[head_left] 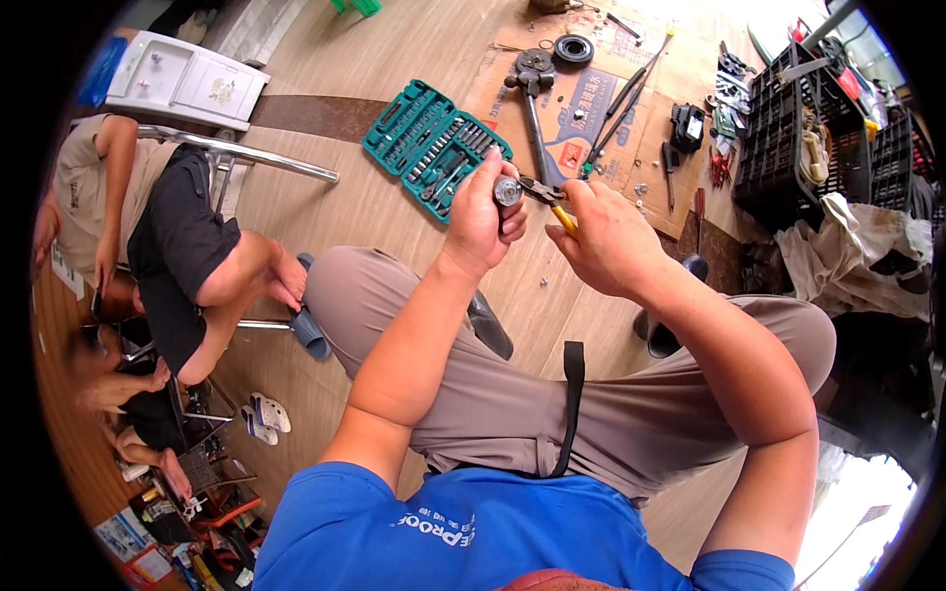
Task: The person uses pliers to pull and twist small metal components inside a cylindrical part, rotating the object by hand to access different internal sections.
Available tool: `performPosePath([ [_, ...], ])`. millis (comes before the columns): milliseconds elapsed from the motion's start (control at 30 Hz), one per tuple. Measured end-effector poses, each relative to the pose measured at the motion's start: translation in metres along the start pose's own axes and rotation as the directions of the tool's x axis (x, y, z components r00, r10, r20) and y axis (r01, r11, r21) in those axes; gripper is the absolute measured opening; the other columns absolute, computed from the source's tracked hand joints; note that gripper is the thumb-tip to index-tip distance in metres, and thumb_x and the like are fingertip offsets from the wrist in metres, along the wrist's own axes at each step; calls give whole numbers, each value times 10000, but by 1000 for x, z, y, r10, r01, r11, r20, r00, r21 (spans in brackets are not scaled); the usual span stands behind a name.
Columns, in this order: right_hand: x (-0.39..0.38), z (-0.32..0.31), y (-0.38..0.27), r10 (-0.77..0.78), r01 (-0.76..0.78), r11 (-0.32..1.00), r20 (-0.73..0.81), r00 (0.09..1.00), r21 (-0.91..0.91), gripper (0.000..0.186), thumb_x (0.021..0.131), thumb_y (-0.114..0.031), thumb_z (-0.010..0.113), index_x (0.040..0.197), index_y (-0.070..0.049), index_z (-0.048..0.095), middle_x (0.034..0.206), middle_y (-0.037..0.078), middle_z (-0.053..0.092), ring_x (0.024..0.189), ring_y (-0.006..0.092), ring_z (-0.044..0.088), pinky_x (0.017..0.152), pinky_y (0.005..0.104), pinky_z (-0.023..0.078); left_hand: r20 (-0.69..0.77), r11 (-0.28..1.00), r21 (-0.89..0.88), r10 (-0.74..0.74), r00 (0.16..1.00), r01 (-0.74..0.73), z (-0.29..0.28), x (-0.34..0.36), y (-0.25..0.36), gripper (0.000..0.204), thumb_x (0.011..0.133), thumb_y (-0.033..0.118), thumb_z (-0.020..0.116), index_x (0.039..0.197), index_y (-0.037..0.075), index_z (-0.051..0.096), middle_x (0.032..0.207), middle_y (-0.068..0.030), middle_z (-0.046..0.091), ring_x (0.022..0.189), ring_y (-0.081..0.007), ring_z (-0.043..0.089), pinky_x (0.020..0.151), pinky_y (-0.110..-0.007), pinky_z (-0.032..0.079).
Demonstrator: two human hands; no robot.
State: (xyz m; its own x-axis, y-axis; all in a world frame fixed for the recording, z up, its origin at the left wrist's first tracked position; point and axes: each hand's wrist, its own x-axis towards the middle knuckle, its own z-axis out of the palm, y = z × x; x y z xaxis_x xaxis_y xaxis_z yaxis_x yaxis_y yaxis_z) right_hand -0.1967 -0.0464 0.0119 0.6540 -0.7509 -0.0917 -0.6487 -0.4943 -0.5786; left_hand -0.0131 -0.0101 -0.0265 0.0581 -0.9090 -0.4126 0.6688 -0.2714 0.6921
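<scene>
My left hand (pixel 477 219) is closed around a round metal part (pixel 507 190), its silvery end facing up. My right hand (pixel 613 234) grips a pair of pliers (pixel 564 218) with yellow handles. The dark jaws of the pliers reach to the side of the metal part; whether they bite on it is too small to tell. Both hands are raised over the floor, in front of my knees. Just beyond them, a hammer (pixel 538 123) lies on a flattened cardboard sheet (pixel 503 98).
An open green socket set (pixel 419 182) lies left of the cardboard. A black rubber ring (pixel 574 48), long-handled cutters (pixel 631 94) and a screwdriver (pixel 671 172) rest on the sheet. Black crates (pixel 778 148) stand at right. Two people sit at left, one by a metal chair rail (pixel 236 148).
</scene>
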Motion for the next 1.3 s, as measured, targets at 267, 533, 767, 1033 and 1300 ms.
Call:
performPosePath([
  [267, 0, -3, -3, -9, 9, 1000, 5, 1000, 0, 354, 889, -280, 657, 1057, -3, 514, 1001, 212, 603, 987, 378, 609, 863, 456, 489, 3, 1000, 5, -9, 1000, 9, -3, -1, 1, 369, 1014, 462, 463, 883, 120, 510, 513, 6, 365, 375, -115, 341, 361, -251, 263],
  [533, 2, -5, -2, 15, -15, 1000, 52, 999, -7, 338, 912, -300, 632, 1035, -8, 513, 986, 219, 621, 977, 386, 624, 842, 466, 497, -22, 999, 21, -42, 999, 42, -1, -1, 1, 371, 1010, 467, 475, 884, 119, 509, 519, 10, 357, 371, -114, 329, 357, -253, 258],
  [767, 4, -2, 1, 73, -71, 997, 162, 984, -22, 308, 945, -303, 579, 1006, -6, 525, 914, 243, 664, 921, 391, 656, 796, 481, 509, -46, 983, 34, -178, 983, 180, -4, 0, 1, 410, 1007, 513, 454, 853, 136, 506, 517, 6, 344, 370, -119, 324, 354, -253, 247],
  [1033, 7, -2, -5, 141, -177, 976, 261, 955, 123, 331, 948, -298, 575, 987, 30, 557, 929, 277, 663, 946, 428, 641, 824, 491, 496, -33, 961, -99, -263, 964, 259, -10, 2, 0, 388, 1001, 523, 459, 841, 171, 490, 549, -13, 374, 430, -133, 386, 385, -258, 275],
  [1300, 8, 3, -4, 123, -160, 978, 246, 961, 135, 347, 928, -303, 610, 1029, 22, 541, 972, 273, 645, 969, 429, 624, 835, 489, 487, -103, 974, -115, -206, 973, 194, -4, -1, 0, 311, 1002, 443, 484, 881, 162, 541, 555, -2, 403, 427, -115, 368, 377, -244, 271],
])
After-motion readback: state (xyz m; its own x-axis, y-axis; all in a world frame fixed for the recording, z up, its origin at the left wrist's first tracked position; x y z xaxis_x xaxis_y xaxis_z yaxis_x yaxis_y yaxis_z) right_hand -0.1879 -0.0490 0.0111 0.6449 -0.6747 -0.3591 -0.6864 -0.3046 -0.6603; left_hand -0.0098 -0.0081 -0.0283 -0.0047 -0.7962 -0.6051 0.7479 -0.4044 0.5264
